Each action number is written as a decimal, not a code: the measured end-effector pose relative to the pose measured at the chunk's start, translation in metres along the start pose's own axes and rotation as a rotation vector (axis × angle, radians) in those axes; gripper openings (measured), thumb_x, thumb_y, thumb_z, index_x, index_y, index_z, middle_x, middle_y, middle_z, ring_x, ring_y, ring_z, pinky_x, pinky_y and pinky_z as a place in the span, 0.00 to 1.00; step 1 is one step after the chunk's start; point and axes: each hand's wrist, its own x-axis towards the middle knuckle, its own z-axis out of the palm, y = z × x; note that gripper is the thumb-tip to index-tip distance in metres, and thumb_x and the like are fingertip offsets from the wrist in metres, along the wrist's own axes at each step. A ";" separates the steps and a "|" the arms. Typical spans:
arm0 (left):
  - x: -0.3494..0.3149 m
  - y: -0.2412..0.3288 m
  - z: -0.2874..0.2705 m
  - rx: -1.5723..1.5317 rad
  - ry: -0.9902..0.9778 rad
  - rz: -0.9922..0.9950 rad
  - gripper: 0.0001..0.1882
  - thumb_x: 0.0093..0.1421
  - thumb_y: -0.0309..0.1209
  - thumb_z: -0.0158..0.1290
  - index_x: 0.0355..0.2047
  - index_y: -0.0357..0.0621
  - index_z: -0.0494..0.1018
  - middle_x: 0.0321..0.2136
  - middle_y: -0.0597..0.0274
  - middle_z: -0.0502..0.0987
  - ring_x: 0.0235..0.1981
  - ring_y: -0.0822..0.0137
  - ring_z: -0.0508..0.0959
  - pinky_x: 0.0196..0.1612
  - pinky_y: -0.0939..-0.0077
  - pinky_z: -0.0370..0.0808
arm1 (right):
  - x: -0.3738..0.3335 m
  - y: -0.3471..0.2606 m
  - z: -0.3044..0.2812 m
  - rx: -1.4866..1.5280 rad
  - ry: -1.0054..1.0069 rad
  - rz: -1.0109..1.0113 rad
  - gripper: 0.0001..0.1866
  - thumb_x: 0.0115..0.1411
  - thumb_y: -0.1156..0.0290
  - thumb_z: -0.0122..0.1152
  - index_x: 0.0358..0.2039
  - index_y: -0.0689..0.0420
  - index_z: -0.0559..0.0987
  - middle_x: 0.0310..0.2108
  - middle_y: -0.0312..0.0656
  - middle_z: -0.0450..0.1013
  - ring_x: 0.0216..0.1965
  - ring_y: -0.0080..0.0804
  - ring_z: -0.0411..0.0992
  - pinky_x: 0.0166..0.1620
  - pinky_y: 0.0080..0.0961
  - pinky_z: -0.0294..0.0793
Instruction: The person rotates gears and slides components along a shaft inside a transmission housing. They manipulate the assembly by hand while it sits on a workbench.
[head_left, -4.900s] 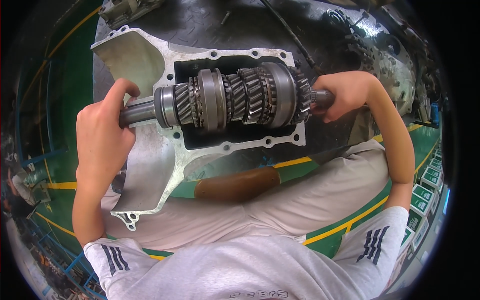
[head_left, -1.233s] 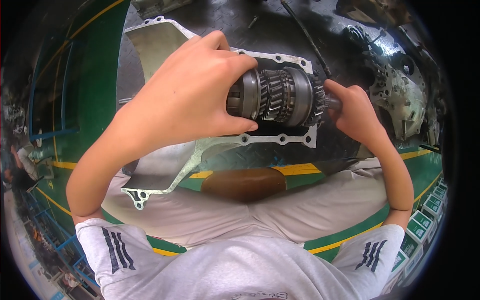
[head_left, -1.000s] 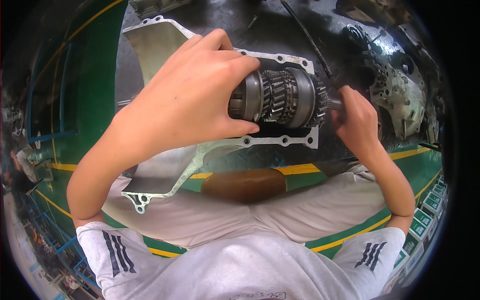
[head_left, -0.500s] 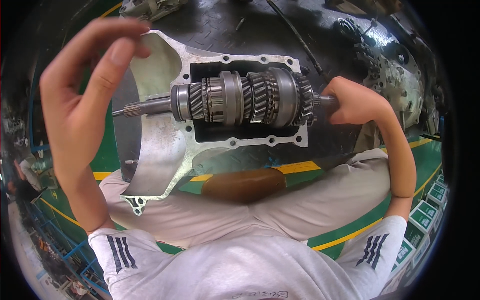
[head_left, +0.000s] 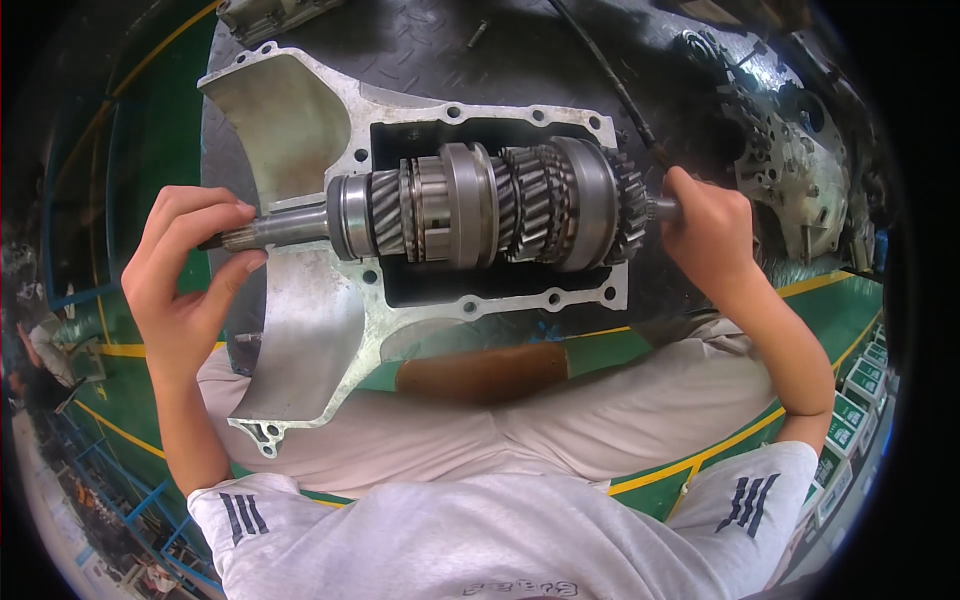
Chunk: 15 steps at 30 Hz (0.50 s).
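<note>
A gear shaft (head_left: 470, 205) carrying several helical gears and smooth steel rings lies lengthwise over the opening of a cast-metal gearbox housing (head_left: 385, 305). My right hand (head_left: 708, 225) is closed round the thin right end of the shaft, just past the last toothed gear. At the other end, my left hand (head_left: 185, 260) curls about the splined tip, fingers above and thumb below; its palm side is partly hidden. The shaft looks roughly level, and its gears sit above the dark cavity. Whether it rests on the housing I cannot tell.
A dark tread-plate bench (head_left: 420, 50) carries the housing. A long dark rod (head_left: 610, 80) lies behind it, and a small pin (head_left: 478, 34) nearby. Another metal casing (head_left: 800, 170) stands at the right. A brown stool seat (head_left: 480, 374) shows between my legs.
My left hand has come down from above the housing's left end to the shaft's splined tip. The shaft has shifted slightly right, and my right hand still grips its other end.
</note>
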 end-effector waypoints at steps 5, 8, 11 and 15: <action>-0.004 0.002 -0.002 0.030 -0.030 -0.043 0.19 0.50 0.21 0.69 0.43 0.31 0.82 0.37 0.52 0.81 0.37 0.60 0.79 0.39 0.73 0.77 | 0.060 0.015 -0.042 0.461 -0.950 0.286 0.05 0.43 0.79 0.64 0.21 0.66 0.77 0.18 0.49 0.73 0.20 0.42 0.71 0.28 0.35 0.69; -0.003 0.000 -0.001 0.021 -0.049 -0.047 0.16 0.56 0.25 0.67 0.44 0.29 0.81 0.36 0.51 0.81 0.36 0.60 0.79 0.41 0.73 0.76 | 0.074 0.021 -0.044 0.450 -1.164 0.293 0.07 0.43 0.77 0.66 0.21 0.66 0.77 0.17 0.47 0.71 0.20 0.35 0.70 0.28 0.35 0.69; -0.006 0.000 -0.002 0.017 -0.061 -0.075 0.15 0.61 0.29 0.64 0.44 0.28 0.80 0.36 0.51 0.80 0.36 0.60 0.78 0.41 0.73 0.74 | 0.063 0.018 -0.040 0.496 -1.115 0.258 0.07 0.43 0.78 0.65 0.22 0.67 0.77 0.17 0.51 0.71 0.21 0.44 0.70 0.28 0.37 0.70; -0.005 0.000 0.000 0.009 -0.037 -0.079 0.16 0.56 0.27 0.68 0.43 0.29 0.82 0.33 0.52 0.82 0.34 0.61 0.78 0.39 0.73 0.75 | 0.040 -0.006 -0.040 0.406 -0.637 0.270 0.04 0.44 0.82 0.61 0.22 0.69 0.76 0.20 0.61 0.70 0.27 0.63 0.69 0.31 0.43 0.71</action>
